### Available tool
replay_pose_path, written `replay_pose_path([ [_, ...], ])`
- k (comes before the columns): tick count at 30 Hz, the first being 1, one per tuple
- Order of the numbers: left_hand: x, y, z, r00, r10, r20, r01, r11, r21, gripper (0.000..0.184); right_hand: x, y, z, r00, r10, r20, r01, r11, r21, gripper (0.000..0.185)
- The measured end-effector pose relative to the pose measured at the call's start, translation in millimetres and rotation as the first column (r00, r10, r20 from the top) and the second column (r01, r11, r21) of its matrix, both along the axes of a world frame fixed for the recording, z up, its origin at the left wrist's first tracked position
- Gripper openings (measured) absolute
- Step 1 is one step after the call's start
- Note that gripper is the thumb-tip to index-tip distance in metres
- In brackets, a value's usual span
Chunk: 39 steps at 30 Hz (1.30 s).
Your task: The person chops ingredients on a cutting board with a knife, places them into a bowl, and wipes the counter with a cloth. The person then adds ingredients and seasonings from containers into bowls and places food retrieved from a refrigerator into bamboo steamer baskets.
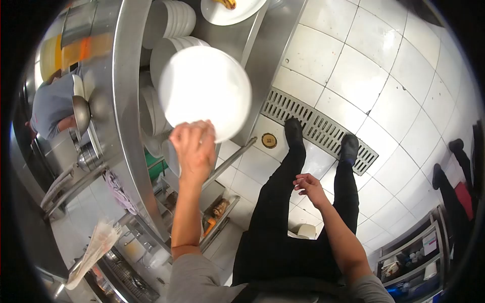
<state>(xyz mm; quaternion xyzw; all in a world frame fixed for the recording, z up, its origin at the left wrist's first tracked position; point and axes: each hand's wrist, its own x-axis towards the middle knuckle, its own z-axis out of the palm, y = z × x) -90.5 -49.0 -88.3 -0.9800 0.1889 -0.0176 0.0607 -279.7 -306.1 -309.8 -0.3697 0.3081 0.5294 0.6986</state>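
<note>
In the head view my left hand grips the near rim of a round white plate. The plate's face is blurred and bright, and it hides part of the shelf behind it. Beside it, white plates stand in rows on the metal shelf. My right hand hangs in front of my legs with its fingers loosely bent and apart, holding nothing.
Another white plate with a yellow piece of food lies at the top. A floor drain grate runs under my feet. A person in a grey shirt bends at the left. Another person's legs show at the right, near a shelf rack.
</note>
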Motion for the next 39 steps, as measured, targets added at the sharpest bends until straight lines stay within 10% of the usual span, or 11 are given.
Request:
replay_pose_path([
  [9,-26,-31,-29,0.957,-0.175,-0.232,0.125,0.968,-0.215,0.025,8,-2,8,0.997,-0.073,-0.032,0.075,0.995,0.059,0.025],
  [22,160,16,-3,0.919,0.239,0.313,-0.173,0.959,-0.226,0.025,2,7,7,0.996,-0.063,-0.059,0.066,0.997,0.042,0.019],
  [39,251,193,-34,0.910,0.405,0.092,-0.365,0.886,-0.287,0.039,25,16,11,0.996,0.006,-0.090,-0.002,0.999,0.046,0.020],
])
